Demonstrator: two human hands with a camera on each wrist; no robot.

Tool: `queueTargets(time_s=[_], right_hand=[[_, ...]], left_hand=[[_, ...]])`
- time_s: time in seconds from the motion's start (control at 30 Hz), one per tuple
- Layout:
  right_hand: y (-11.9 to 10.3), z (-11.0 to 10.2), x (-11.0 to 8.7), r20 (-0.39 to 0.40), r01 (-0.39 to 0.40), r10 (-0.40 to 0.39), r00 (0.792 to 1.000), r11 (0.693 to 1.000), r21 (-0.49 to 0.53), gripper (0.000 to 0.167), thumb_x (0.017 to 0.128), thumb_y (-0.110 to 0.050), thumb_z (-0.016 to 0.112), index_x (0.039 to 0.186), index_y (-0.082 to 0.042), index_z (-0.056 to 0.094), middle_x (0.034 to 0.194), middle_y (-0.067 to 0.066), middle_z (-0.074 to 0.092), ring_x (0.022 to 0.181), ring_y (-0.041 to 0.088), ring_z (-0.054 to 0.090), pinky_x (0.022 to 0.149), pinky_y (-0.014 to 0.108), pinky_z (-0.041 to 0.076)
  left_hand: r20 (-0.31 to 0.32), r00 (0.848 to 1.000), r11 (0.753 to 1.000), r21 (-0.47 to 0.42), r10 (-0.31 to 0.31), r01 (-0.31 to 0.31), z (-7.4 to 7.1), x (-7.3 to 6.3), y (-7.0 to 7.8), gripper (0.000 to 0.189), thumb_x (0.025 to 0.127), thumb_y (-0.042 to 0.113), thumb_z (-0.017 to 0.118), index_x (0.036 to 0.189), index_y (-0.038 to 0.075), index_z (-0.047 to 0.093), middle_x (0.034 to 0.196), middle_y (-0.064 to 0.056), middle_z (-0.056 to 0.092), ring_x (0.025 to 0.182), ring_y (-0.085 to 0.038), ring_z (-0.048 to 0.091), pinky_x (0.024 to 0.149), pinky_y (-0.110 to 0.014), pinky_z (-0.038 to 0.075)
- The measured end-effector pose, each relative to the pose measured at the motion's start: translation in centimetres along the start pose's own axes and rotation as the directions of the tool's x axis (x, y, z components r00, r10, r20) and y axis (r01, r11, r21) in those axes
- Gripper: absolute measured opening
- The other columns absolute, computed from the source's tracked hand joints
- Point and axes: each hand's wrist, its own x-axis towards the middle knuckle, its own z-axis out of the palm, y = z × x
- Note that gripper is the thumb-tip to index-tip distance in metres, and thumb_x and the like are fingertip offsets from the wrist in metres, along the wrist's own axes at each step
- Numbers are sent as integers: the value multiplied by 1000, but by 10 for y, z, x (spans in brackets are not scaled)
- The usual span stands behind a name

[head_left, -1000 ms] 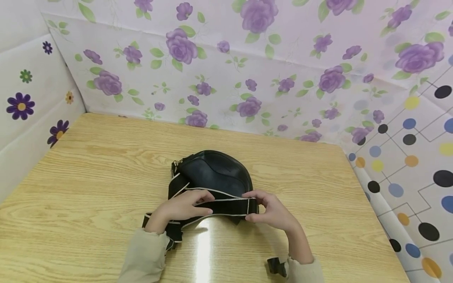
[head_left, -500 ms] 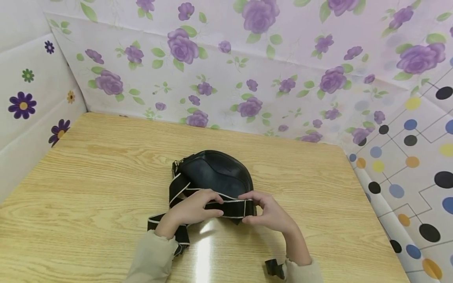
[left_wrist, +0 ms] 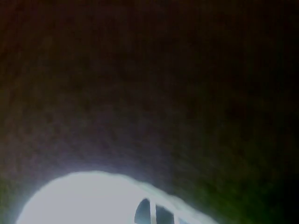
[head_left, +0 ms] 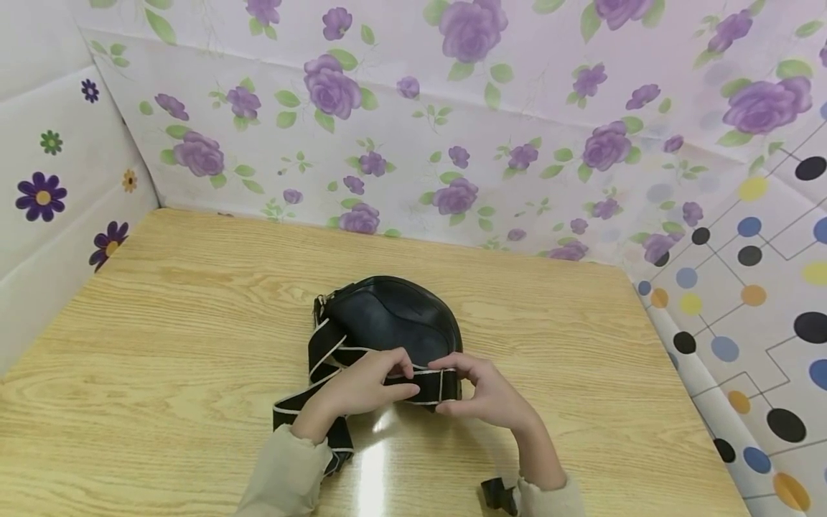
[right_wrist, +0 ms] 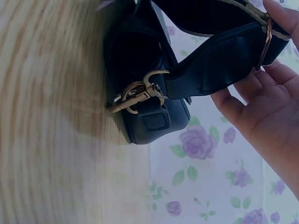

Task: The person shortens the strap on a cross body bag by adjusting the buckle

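A black half-moon shoulder bag [head_left: 388,316] lies on the wooden table. Its black strap [head_left: 423,386] with pale edging runs across the front of the bag. My left hand [head_left: 362,384] pinches the strap between thumb and fingers. Close by on the right, my right hand [head_left: 487,391] grips the strap at its metal slider. In the right wrist view, the fingers of the right hand [right_wrist: 275,105] hold the leather strap end [right_wrist: 215,63] by the gold-coloured slider [right_wrist: 266,44]. A gold clasp [right_wrist: 140,95] joins that end to the bag. The left wrist view is mostly dark.
More strap [head_left: 293,406] lies in loose folds beside and below the left wrist. A small black object [head_left: 499,495] is beside the right sleeve. Wall sheets with purple flowers [head_left: 472,29] and coloured dots [head_left: 785,424] border the wooden table [head_left: 161,323].
My left hand has slid right along the strap, towards the right hand. My right hand has shifted slightly left with the slider. The stretch of strap between them is shorter; the bag stays put.
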Motion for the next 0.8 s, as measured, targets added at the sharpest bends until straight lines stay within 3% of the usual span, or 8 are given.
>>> queueTargets(time_s=[0.2, 0.3, 0.47, 0.63, 0.8], right_hand=[[-1, 3, 1, 11, 9, -9, 1000, 999, 46, 42, 73, -5, 73, 112, -1, 57, 105, 10, 59, 89, 19, 54, 78, 34, 44], [-1, 4, 1, 10, 14, -15, 1000, 999, 51, 43, 72, -3, 73, 112, -1, 57, 104, 10, 59, 88, 18, 54, 76, 33, 45], [-6, 6, 2, 28, 32, -35, 999, 995, 99, 48, 67, 4, 75, 110, 0, 55, 102, 14, 58, 86, 18, 54, 72, 31, 47], [-18, 8, 4, 80, 26, -43, 996, 979, 200, 50, 64, 7, 76, 108, 6, 50, 99, 19, 56, 81, 15, 55, 65, 29, 50], [-23, 8, 5, 94, 20, -39, 995, 981, 194, 49, 65, 8, 74, 108, 6, 48, 96, 19, 56, 76, 12, 54, 62, 28, 49]], left_hand=[[-5, 1000, 999, -39, -6, 6, 2, 1, 1, 13, 87, 17, 59, 88, 8, 51, 64, 5, 46, 54, -7, 41, 54, -24, 37], [-3, 1000, 998, -60, -23, 23, 2, 1, 2, 15, 88, 19, 58, 93, 8, 50, 75, 2, 53, 63, -9, 48, 60, -26, 40], [24, 999, 995, -92, -24, 26, 1, 1, 2, 18, 90, 21, 55, 103, 8, 56, 104, -4, 58, 94, -19, 56, 76, -33, 44], [52, 998, 995, -101, 24, -18, -2, 1, 0, 18, 90, 22, 54, 100, 9, 61, 101, -1, 61, 91, -15, 58, 74, -28, 46], [62, 998, 992, -124, 16, -9, -5, 0, -1, 16, 90, 23, 55, 100, 12, 62, 101, 2, 61, 92, -11, 57, 76, -27, 45]])
